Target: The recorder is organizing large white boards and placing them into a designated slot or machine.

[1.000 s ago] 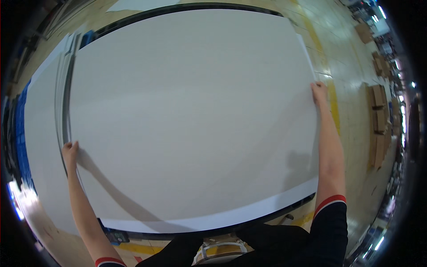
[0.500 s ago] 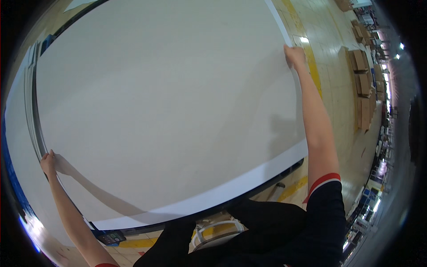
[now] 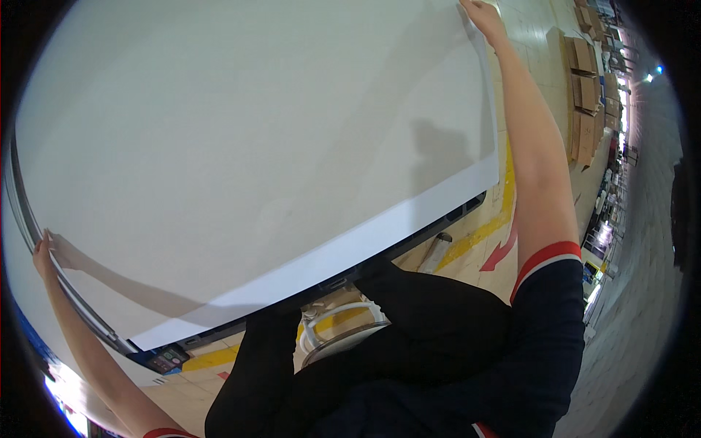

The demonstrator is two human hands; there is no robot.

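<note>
Pinching the pale sheet (image 3: 255,146) with the right hand (image 3: 485,23) by the table's (image 3: 445,220) right edge, touching it near the left edge with the left hand (image 3: 44,257) (grip unclear), best tension evenly.

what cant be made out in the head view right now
Head view:
Large pale grey flat sheet: far edge cut off by the picture's top.
Right hand: fingertips meet the top edge, grip unclear.
White-framed round seat: partly hidden by black-trousered legs.
Small dark control panel: markings too small.

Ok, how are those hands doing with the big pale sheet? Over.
Left hand at left edge, right hand at right edge. Pale sheet spread between them. Shadows fall across it.
</note>
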